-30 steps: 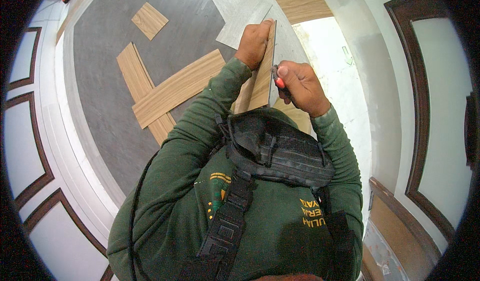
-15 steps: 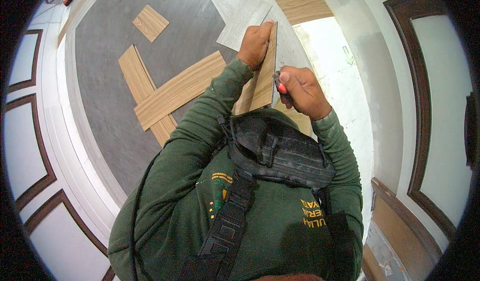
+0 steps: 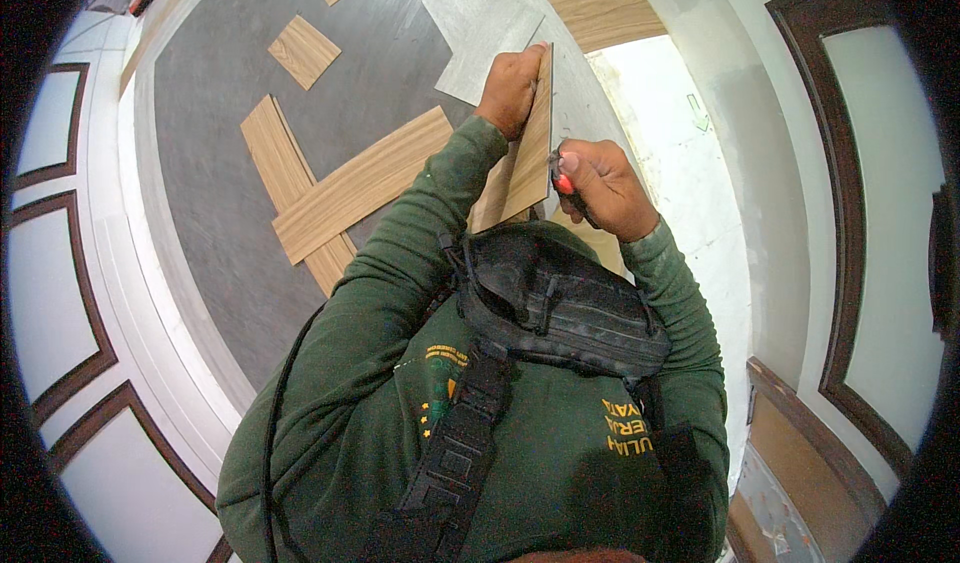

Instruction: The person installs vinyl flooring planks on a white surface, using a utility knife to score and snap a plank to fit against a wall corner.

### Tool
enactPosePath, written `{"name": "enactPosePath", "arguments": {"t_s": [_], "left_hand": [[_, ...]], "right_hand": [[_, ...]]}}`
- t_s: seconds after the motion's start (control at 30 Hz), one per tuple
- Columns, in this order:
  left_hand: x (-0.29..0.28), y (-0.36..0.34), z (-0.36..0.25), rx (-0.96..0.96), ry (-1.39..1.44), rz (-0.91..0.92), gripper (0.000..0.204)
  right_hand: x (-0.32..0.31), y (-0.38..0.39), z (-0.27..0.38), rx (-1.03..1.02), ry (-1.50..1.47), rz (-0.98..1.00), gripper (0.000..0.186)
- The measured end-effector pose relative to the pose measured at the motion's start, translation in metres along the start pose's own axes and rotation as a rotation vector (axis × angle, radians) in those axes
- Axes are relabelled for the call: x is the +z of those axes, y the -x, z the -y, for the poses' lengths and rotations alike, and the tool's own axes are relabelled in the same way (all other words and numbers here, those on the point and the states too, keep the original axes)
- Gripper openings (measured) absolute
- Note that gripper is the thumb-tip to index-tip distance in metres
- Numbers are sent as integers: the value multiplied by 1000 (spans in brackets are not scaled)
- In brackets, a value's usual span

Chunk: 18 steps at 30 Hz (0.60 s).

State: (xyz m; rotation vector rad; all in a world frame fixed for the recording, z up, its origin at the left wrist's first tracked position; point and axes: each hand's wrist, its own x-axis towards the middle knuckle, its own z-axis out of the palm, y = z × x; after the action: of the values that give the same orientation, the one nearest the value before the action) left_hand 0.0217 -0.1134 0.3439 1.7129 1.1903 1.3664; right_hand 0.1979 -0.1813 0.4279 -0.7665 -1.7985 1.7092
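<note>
My left hand [image 3: 510,91] grips the upper part of a wood-patterned floor plank [image 3: 532,158], which is tilted up on edge in front of my chest. On its right side, my right hand [image 3: 612,191] is closed around a small black-and-red cutter [image 3: 563,179], probably a utility knife. The cutter's tip meets the plank's dark edge; the blade itself is too small to make out. Behind the plank, part of its lower end is hidden by my black chest bag [image 3: 560,288].
Two crossed wood planks [image 3: 365,185] lie on the dark grey floor [image 3: 385,53] to the left. Beyond them is a short plank piece [image 3: 304,53]. Pale grey boards [image 3: 490,38] lie ahead, with a wood-patterned panel [image 3: 595,3] farther off. Panelled walls stand on both sides.
My right hand and the cutter have slid slightly toward me along the plank's edge. My left hand keeps its hold on the plank.
</note>
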Motion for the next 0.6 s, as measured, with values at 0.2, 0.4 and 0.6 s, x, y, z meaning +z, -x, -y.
{"name": "enactPosePath", "arguments": {"t_s": [0.2, 0.4, 0.6], "left_hand": [[0, 0, 9, -50, 70, 16, 21], [5, -4, 9, -21, 71, 31, 24], [10, -4, 27, -52, 38, 3, 25]], "right_hand": [[0, 2, -2, 35, -14, -4, 40], [-3, 4, 0, 16, -97, 26, 39], [-7, 6, -10, 57, -164, 46, 38]]}}
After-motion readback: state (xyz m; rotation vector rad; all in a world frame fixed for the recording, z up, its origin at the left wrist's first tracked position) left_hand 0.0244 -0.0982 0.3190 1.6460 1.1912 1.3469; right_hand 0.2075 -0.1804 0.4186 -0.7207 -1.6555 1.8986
